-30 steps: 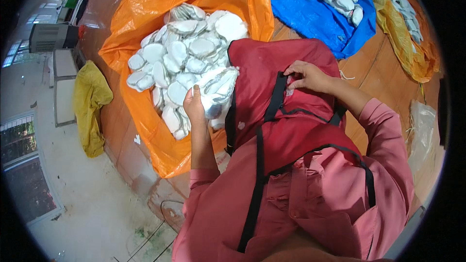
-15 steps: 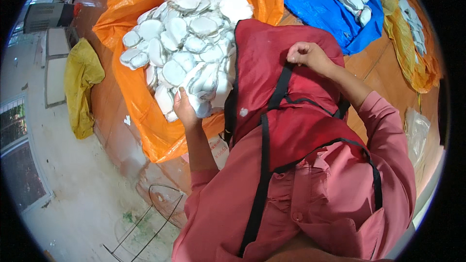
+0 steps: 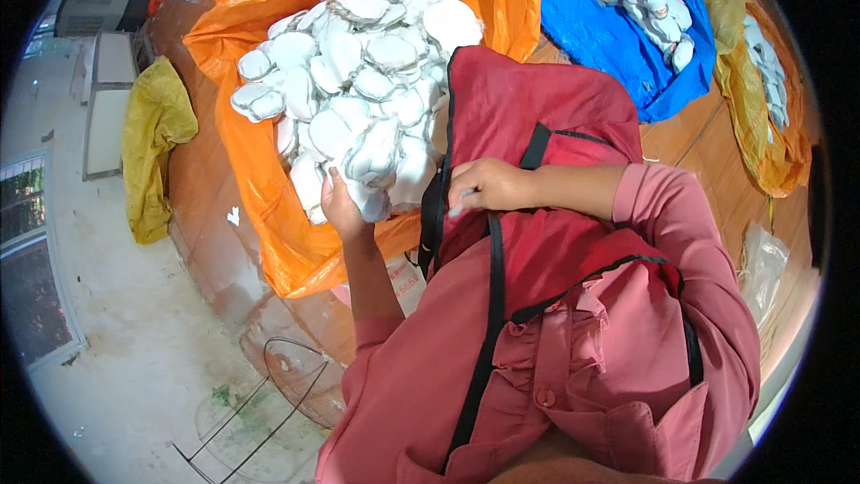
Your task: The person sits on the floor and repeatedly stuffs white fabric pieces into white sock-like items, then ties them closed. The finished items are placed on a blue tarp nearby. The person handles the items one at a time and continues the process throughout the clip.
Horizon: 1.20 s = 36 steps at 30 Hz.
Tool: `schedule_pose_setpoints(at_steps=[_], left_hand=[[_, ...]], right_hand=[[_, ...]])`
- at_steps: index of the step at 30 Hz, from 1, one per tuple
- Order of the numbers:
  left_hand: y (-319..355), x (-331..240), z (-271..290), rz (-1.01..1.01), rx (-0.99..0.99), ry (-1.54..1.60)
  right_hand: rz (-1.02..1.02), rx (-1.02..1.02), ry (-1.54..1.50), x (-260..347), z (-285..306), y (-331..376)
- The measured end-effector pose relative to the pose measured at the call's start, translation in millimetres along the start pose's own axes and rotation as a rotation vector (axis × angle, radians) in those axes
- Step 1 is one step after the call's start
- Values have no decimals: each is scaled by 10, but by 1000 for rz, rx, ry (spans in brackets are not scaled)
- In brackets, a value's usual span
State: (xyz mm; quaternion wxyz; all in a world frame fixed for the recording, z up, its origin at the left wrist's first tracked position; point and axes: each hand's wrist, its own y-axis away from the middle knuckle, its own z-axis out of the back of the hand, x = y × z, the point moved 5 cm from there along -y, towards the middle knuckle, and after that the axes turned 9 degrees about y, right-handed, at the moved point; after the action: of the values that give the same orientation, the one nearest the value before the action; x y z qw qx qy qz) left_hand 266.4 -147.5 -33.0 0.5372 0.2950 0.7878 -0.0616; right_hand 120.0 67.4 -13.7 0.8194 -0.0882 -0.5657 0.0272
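Note:
My left hand (image 3: 343,206) is closed round the lower edge of a bunch of white padded fabric pieces (image 3: 374,154), with the thumb up along the near side. These pieces rest against a large heap of similar white, roundish padded pieces (image 3: 333,132). My right hand (image 3: 488,185) is over the red apron (image 3: 537,90) on my lap, its fingers curled in a pinch. At its fingertips shows a small white tuft (image 3: 460,208). The palm and the rear fingers of this hand are hidden.
The heap lies on an orange plastic sheet (image 3: 255,231). To the right are a blue sheet (image 3: 573,13) with more white pieces and a yellow-orange sack (image 3: 748,116). A yellow bag (image 3: 152,161) and a wire frame (image 3: 269,430) are at left; a clear bag (image 3: 761,269) at right.
My right hand has come down and left across the apron, reaching the white tuft there. My left hand keeps its hold on the white pieces. The whole view has shifted slightly.

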Motion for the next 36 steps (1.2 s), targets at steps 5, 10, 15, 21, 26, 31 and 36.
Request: schedule_pose_setpoints(at_steps=[5,10,15,21,26,31,36], left_hand=[[-4,1,34,9,-78,45],[-69,37,-9,11,-66,26],[-54,31,-94,-20,19,64],[58,-66,-129,25,-43,-82],[101,-23,-155,-136,7,-429],[103,-310,-1068,-376,324,-924],[149,-258,-1543,-979,844,-940]], right_hand=[[-52,-436,56,168,761,-29],[-155,-759,-216,121,1292,-77],[-240,-783,-308,-288,1359,-310],[-545,-597,20,-800,1147,-503],[-537,-563,-481,-738,1043,-252],[-251,-430,-478,-208,1011,-179],[-33,-375,-34,101,1096,-42]])
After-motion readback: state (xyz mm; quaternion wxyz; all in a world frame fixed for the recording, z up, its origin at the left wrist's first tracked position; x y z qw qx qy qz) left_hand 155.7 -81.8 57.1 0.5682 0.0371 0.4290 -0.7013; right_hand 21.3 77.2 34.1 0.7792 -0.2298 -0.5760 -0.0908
